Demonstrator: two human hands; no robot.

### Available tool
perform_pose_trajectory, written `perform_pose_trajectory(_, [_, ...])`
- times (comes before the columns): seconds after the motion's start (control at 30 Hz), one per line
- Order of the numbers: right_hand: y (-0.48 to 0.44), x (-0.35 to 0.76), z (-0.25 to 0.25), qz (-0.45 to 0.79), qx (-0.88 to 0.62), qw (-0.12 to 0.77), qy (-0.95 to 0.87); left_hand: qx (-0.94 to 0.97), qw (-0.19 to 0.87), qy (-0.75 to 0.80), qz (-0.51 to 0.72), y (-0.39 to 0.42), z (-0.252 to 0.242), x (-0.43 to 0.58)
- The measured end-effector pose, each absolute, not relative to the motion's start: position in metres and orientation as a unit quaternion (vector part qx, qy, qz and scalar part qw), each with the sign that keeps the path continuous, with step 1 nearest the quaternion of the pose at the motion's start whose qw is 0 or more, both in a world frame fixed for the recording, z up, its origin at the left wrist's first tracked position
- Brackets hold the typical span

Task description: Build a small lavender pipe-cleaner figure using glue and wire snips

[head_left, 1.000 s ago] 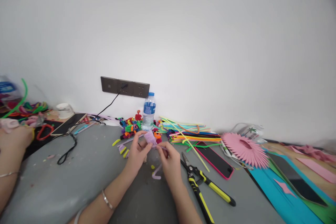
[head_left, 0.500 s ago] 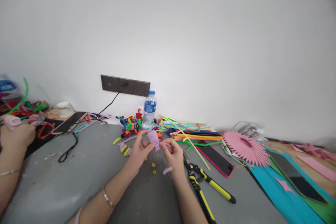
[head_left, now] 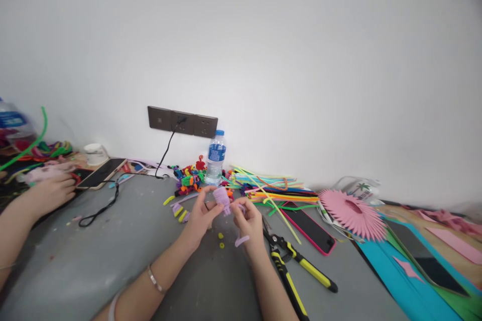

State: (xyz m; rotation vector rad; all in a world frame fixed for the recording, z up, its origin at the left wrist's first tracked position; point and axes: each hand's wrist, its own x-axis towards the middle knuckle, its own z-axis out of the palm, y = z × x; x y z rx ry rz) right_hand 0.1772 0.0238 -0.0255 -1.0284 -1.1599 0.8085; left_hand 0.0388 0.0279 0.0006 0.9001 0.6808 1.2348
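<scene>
My left hand (head_left: 202, 216) pinches a lilac coil of wound pipe cleaner (head_left: 221, 197) between thumb and fingers, holding it above the grey table. Close on its right, my right hand (head_left: 248, 223) grips a lilac pipe cleaner (head_left: 242, 241), whose loose end hangs below the palm. The stretch between the two hands is partly hidden by fingers. Under them on the table lie small yellow coiled bits (head_left: 221, 245). A lilac-and-yellow striped pipe cleaner piece (head_left: 181, 212) rests left of my left hand.
Yellow-and-black handled pliers (head_left: 297, 263) and a pink-cased phone (head_left: 311, 228) lie at right. Pipe cleaners (head_left: 278, 188) and a water bottle (head_left: 215, 159) stand behind my hands. A pink paper fan (head_left: 352, 213) is farther right. Another person's hand (head_left: 50, 193) is at far left, near a cable (head_left: 100, 215).
My hands keep hold of the lilac pieces, with the right fingers and hanging end shifted slightly. The other person's hand at far left has reached forward and right.
</scene>
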Motion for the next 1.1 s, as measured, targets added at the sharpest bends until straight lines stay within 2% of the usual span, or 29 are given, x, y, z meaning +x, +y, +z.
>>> perform_pose_trajectory(0.83, [0.018, 0.174, -0.018, 0.409, -0.418, 0.646, -0.490, 0.398, 0.676, 0.296, 0.545, 0.028, -0.001, 0.039])
perform_pose_trajectory(1.1, [0.019, 0.176, -0.024, 0.381, -0.414, 0.651, -0.510, 0.400, 0.680, 0.294, 0.539, 0.029, -0.003, 0.040])
